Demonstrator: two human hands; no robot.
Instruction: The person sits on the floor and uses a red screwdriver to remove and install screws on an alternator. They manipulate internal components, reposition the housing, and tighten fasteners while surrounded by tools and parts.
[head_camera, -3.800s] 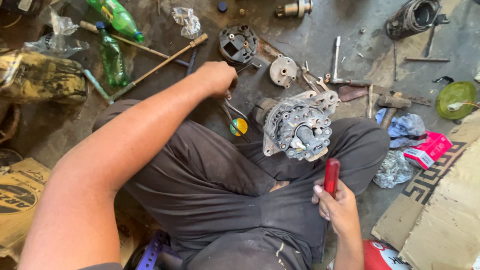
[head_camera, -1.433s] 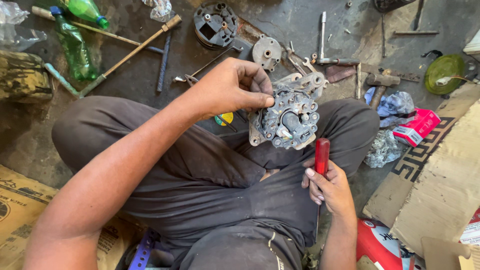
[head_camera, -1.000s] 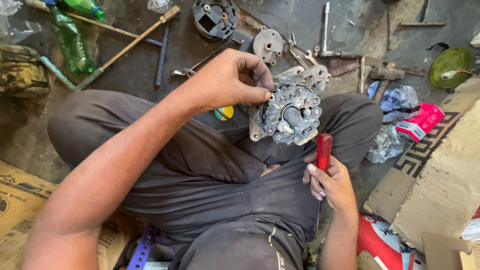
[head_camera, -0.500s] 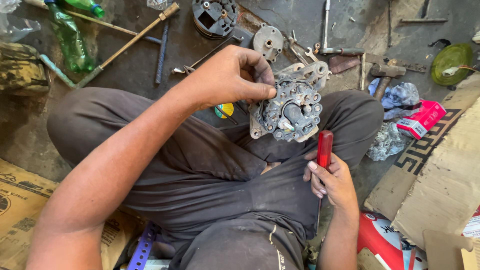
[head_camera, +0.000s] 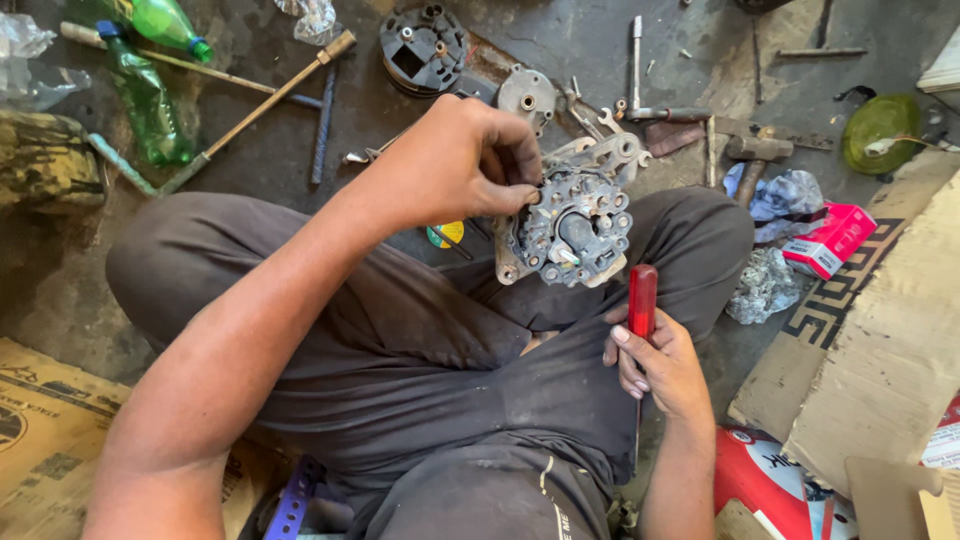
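Alternator housing (head_camera: 572, 225) propped on the lap, one hand working it, one holding a screwdriver.

Just the one alternator, resting on the dark trousers between the knees. Left hand (head_camera: 455, 165) has its fingertips pinched on the rim at the upper left edge. Right hand (head_camera: 655, 365) is down by the thigh, grip wrapped tight round a red-handled screwdriver (head_camera: 641, 300), handle pointing up. Out on the floor (head_camera: 560, 40): two green plastic bottles (head_camera: 150, 100), one black round cover (head_camera: 423, 45), one red packet (head_camera: 830, 240), a green dish (head_camera: 880, 130), loose wrenches.
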